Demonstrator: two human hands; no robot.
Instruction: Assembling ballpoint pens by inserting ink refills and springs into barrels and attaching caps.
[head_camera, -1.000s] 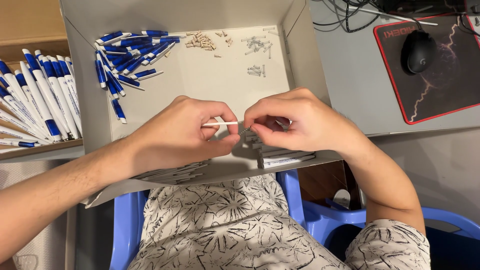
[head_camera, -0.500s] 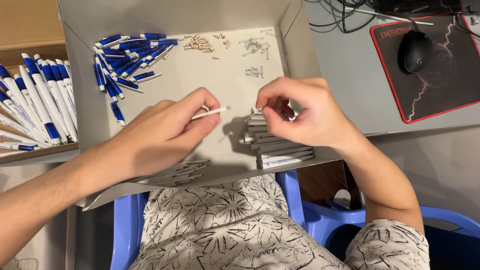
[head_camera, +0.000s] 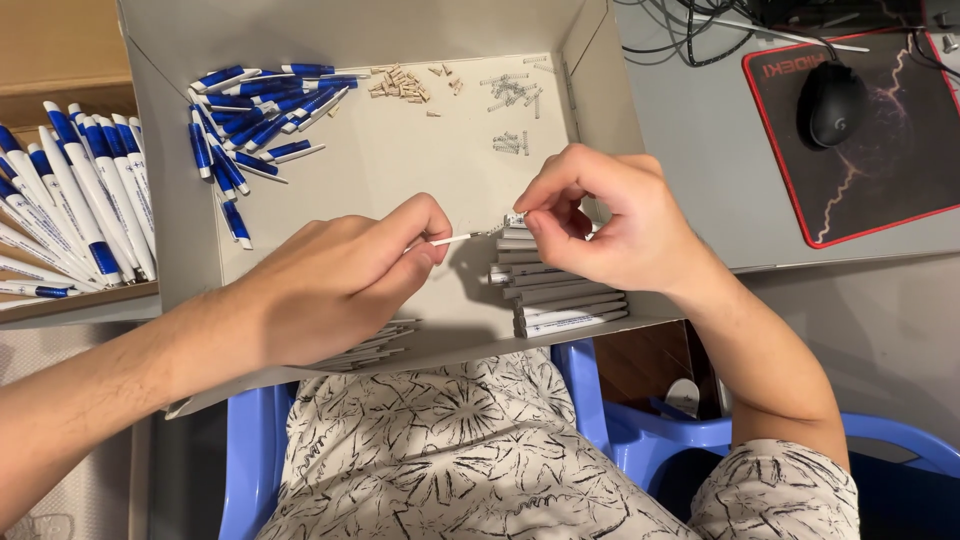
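My left hand pinches a thin white pen refill over the open cardboard box. Its tip points right toward my right hand, whose thumb and forefinger pinch a small metal spring at the refill's end. Just below my right hand lies a stack of white pen barrels. More thin white refills show under my left hand at the box's front edge.
In the box lie a heap of blue-and-white pen parts, small beige pieces and loose springs. Finished blue-and-white pens fill a tray at left. A black mouse sits on a red-edged pad at right.
My right hand has lifted slightly and come back toward the refill's tip with the spring. My left hand keeps the refill and has shifted a little lower and left.
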